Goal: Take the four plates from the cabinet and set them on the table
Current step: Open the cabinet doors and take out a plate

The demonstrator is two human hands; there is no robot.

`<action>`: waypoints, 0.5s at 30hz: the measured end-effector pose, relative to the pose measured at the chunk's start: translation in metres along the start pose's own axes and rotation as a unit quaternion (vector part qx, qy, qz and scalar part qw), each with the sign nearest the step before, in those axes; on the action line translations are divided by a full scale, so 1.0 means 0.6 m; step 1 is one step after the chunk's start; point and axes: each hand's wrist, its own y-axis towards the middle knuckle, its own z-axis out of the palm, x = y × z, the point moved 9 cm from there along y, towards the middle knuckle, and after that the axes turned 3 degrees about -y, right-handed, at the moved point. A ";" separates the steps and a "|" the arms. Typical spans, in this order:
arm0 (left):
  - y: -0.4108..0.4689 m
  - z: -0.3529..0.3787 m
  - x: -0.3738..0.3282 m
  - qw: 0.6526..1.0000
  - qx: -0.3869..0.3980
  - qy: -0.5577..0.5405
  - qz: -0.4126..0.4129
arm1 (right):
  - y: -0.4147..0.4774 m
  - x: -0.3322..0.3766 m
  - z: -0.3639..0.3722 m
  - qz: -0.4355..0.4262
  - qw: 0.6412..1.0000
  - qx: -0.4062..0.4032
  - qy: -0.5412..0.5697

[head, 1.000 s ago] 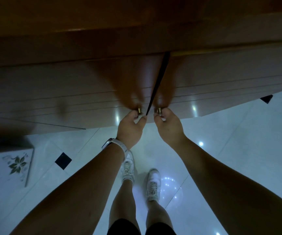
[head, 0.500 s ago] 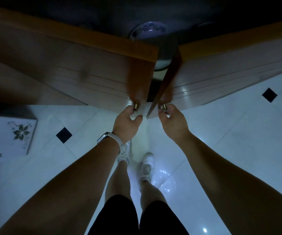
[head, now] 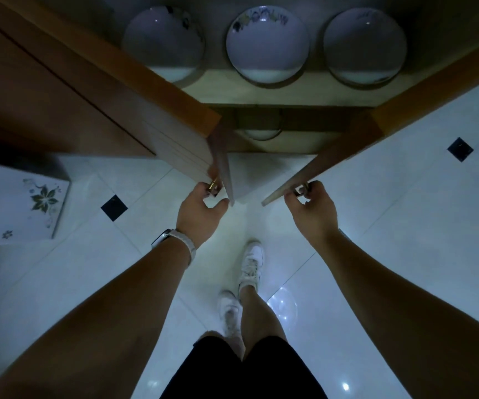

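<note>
The person's white shoes (head: pixel 250 264) stood on the pale tiled floor (head: pixel 405 226) close before the cabinet, both arms stretched forward. The left hand (head: pixel 200 214), a watch band (head: pixel 175 240) at its wrist, pinched the small brass left knob (head: pixel 213 186), and the right hand (head: pixel 313 214) curled its fingers round the right knob (head: pixel 301 190). A second earlier the two doors had been shut with only a dark slit between them; half a second earlier they had parted a little; now the left door (head: pixel 134 82) and the right door (head: pixel 336 156) stood swung well apart. That opened the way to the task's things: the left plate (head: pixel 164 38), the middle plate (head: pixel 267 41) and the right plate (head: pixel 365 44) sat side by side on the upper shelf (head: pixel 261 95), with a fourth plate (head: pixel 261 134) half hidden beneath it. Whether they lay flat or leaned could not be told. None had been taken, so opening looked nearly done. The left door's top edge still covered part of the left plate, so a wider swing seemed wise. Bare tiles gave room on the right; on the left a white flowered surface (head: pixel 16 203) sat near that door's path.
</note>
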 end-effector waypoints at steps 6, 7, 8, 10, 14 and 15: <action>-0.027 -0.036 0.025 0.998 -0.046 0.031 0.001 | -0.036 -0.017 -0.019 0.020 0.998 -0.066 0.000; -0.032 -0.046 0.029 0.998 -0.060 0.032 0.000 | -0.040 -0.023 -0.022 0.022 0.997 -0.071 -0.001; -0.038 -0.057 0.032 0.997 -0.073 0.039 0.000 | -0.044 -0.029 -0.027 0.023 0.997 -0.077 -0.003; -0.049 -0.076 0.051 0.995 -0.083 0.057 -0.012 | -0.055 -0.042 -0.036 0.022 0.996 -0.090 -0.009; -0.075 -0.107 0.084 0.994 -0.093 0.056 -0.029 | -0.084 -0.060 -0.061 0.009 0.993 -0.118 -0.008; -0.085 -0.118 0.084 0.993 -0.105 0.054 -0.027 | -0.094 -0.061 -0.071 0.007 0.992 -0.129 -0.004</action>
